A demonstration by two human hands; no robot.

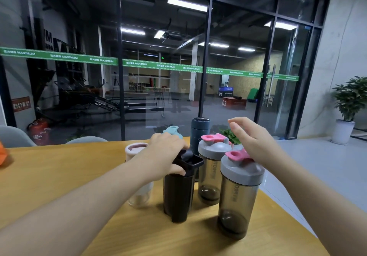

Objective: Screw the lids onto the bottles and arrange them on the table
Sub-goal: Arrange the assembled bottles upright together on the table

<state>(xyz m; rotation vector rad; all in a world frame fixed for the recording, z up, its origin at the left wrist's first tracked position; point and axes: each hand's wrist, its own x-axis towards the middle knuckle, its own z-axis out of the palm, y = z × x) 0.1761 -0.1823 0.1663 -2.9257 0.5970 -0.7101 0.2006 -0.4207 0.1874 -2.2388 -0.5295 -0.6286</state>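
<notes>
Several shaker bottles stand together on the wooden table [59, 178]. My left hand [165, 156] grips the black lid on top of the black bottle [177, 198] at the front middle. My right hand [252, 138] hovers open above the near smoky bottle with a grey lid and pink cap [238, 194], holding nothing. A second grey-and-pink bottle [211, 176] stands just behind it. A clear bottle with a pale pink lid [135, 149] sits left, partly hidden by my left arm. A teal-lidded bottle [173, 131] and a dark blue flask [200, 130] stand at the back.
The table's right edge [288, 212] runs diagonally close to the near smoky bottle. A small green plant [228, 134] sits behind the bottles. Grey chair backs [15, 136] show at the far left edge. A glass wall stands behind the table.
</notes>
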